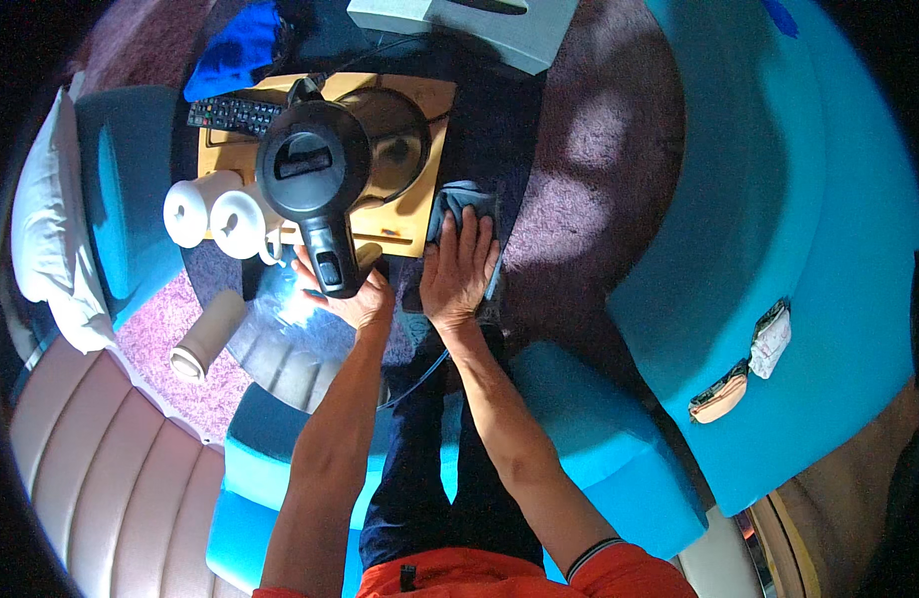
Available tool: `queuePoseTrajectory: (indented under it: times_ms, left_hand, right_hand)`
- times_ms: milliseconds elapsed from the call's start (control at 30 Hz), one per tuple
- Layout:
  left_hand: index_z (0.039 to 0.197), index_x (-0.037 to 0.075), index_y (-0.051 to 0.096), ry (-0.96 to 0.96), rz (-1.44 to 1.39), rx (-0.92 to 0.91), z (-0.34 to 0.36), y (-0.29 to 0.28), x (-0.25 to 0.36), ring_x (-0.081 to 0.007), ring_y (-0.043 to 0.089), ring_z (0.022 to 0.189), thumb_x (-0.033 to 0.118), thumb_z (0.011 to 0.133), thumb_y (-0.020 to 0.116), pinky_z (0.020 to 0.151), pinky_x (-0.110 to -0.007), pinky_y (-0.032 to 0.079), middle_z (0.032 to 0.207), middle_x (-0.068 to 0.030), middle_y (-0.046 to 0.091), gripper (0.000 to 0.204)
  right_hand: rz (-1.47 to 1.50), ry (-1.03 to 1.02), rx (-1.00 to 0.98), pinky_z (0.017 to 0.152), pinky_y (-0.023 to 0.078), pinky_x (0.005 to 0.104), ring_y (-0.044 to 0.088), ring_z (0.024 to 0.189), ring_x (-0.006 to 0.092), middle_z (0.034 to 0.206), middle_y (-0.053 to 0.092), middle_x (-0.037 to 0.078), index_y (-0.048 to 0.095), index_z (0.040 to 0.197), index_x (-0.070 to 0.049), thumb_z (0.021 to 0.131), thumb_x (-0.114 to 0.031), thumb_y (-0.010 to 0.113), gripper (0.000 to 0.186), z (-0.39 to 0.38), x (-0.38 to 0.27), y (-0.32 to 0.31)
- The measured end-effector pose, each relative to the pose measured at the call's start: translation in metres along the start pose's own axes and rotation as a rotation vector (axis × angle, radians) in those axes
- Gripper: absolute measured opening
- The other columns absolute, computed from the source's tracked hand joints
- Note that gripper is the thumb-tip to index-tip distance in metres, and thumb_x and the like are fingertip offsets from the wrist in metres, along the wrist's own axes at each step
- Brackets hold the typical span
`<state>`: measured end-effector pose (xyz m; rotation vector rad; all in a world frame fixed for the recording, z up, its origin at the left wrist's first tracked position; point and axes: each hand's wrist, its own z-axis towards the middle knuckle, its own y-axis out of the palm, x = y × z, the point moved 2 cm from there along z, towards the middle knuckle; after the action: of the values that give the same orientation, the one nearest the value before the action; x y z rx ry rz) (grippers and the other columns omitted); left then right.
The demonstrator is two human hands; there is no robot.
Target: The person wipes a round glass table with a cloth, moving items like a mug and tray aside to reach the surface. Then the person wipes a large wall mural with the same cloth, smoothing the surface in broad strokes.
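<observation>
A black electric kettle (315, 164) stands on a light wooden tray (404, 239), its handle pointing toward me. My left hand (365, 299) is at the tray's near edge, partly hidden under the kettle handle. Its visible fingers are spread apart on either side of the handle; whether they touch the tray I cannot tell. My right hand (459, 264) lies flat, fingers extended, on a folded dark blue-grey cloth (461, 196) beside the tray's right edge. Two white lidded mugs (242, 224) stand at the tray's left side.
A remote control (235, 115) and a blue cloth (238, 50) lie at the far left. A grey tissue box (479, 25) is at the back. A cream cylinder (208, 337) stands front left. Teal sofa seats (758, 249) curve along the right; two small folded items (720, 397) lie there.
</observation>
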<state>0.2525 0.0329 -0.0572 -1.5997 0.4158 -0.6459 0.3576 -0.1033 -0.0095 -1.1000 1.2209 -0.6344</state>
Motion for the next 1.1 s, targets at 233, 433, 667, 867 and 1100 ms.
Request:
queuePoseTrajectory:
  times_ms: [233,433,667,867,1100]
  left_hand:
    - [0.15,-0.012,0.044,0.069,0.049,0.175,0.004,-0.015,0.018,-0.0538,0.054,0.128,0.046,0.102,0.054,0.109,-0.057,0.041,0.141,-0.0355,0.056,0.076]
    - [0.169,0.01,0.017,-0.103,-0.159,-0.044,0.002,0.003,0.005,-0.0431,0.003,0.162,0.077,0.094,0.031,0.122,-0.065,-0.006,0.175,-0.0212,0.012,0.102]
    - [0.167,0.007,0.02,-0.046,-0.078,-0.075,-0.01,0.017,-0.012,-0.0471,0.002,0.161,0.068,0.082,0.055,0.119,-0.074,0.001,0.175,-0.0215,0.009,0.11]
    - [0.161,-0.002,0.028,-0.056,-0.027,0.002,0.004,-0.021,0.028,-0.0446,0.005,0.161,0.048,0.092,0.063,0.121,-0.072,-0.001,0.175,-0.0201,0.014,0.092]
    - [0.158,-0.001,0.036,-0.142,-0.102,0.068,0.012,-0.032,0.037,-0.0402,0.009,0.162,0.043,0.102,0.052,0.122,-0.07,0.002,0.175,-0.0172,0.018,0.073]
  right_hand:
    - [0.031,-0.178,0.164,0.115,0.033,0.0616,0.041,0.143,0.0439,0.152,0.049,0.017,0.058,0.142,-0.008,0.093,-0.022,0.065,0.052,0.129,0.026,-0.022]
    - [-0.017,-0.219,0.221,0.115,0.033,0.0612,0.042,0.142,0.0438,0.151,0.049,0.018,0.062,0.138,-0.007,0.091,-0.024,0.068,0.05,0.155,0.035,-0.023]
    - [-0.032,-0.134,-0.019,0.119,0.026,0.0627,0.032,0.151,0.048,0.162,0.04,0.022,0.05,0.15,-0.006,0.099,-0.027,0.059,0.056,0.031,0.023,-0.013]
    - [-0.063,-0.129,-0.035,0.119,0.024,0.062,0.035,0.148,0.0496,0.16,0.042,0.023,0.05,0.15,-0.006,0.103,-0.031,0.054,0.054,0.001,0.016,-0.007]
    - [-0.088,-0.187,-0.059,0.117,0.027,0.0634,0.037,0.146,0.051,0.159,0.042,0.024,0.052,0.145,-0.002,0.102,-0.03,0.055,0.052,-0.026,0.006,-0.003]
